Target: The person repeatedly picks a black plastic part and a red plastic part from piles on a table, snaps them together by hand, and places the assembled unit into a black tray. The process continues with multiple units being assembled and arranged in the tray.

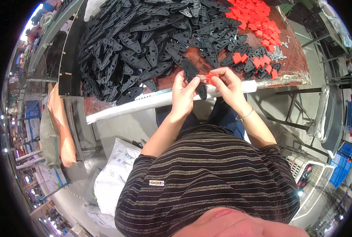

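Note:
My left hand (183, 96) is closed on a long, tapered black plastic part (190, 69), held tilted above the table's near edge. Its pointed lower end sticks out below my thumb. In my right hand (231, 87), thumb and fingers pinch a small red plastic piece (210, 79) against the side of the black part. A short, ribbed light-coloured strip, perhaps a spring, shows between the two hands. Just beyond, a large heap of similar black parts (140, 43) covers much of the table. Several black parts with red pieces (259, 62) on them lie to the right.
Loose red pieces (257, 19) are heaped at the far right, beside small metal screws (278, 54). A white-wrapped bar (124, 109) runs along the front edge of the reddish table (292, 65). On the floor are a white sack (114, 173) at left and a white crate (316, 185) at right.

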Motion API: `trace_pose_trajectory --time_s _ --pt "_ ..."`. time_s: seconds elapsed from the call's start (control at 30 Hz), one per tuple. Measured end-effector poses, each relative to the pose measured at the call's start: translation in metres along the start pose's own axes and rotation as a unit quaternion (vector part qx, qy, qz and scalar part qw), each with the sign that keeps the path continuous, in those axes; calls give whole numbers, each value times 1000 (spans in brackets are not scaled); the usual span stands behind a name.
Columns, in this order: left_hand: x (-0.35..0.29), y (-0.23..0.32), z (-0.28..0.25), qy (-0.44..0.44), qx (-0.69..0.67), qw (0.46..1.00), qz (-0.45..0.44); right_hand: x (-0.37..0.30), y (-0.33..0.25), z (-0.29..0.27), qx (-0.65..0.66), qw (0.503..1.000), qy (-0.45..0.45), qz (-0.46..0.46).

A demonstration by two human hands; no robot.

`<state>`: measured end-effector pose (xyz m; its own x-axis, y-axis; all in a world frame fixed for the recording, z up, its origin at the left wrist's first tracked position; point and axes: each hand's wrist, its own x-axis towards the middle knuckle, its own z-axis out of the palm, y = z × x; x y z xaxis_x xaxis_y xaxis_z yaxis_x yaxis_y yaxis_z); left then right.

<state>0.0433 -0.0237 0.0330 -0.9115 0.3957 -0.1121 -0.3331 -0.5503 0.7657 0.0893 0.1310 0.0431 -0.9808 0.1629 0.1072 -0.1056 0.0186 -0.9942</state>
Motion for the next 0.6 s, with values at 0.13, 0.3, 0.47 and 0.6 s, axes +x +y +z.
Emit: trace_pose_trajectory --time_s 0.13,0.3,0.47,0.6 --pt "2 2 0 6 -7 1000 -6 3 -8 2 -35 999 -17 -9" --pt "6 -1 -4 6 22 1000 11 6 -6 -3 -99 993 -34 -47" --pt "3 6 1 13 16 1000 -8 9 -20 -4 -148 982 -69 -92" --pt "2 5 0 -2 74 997 -1 8 -23 4 -183 977 -49 -97"
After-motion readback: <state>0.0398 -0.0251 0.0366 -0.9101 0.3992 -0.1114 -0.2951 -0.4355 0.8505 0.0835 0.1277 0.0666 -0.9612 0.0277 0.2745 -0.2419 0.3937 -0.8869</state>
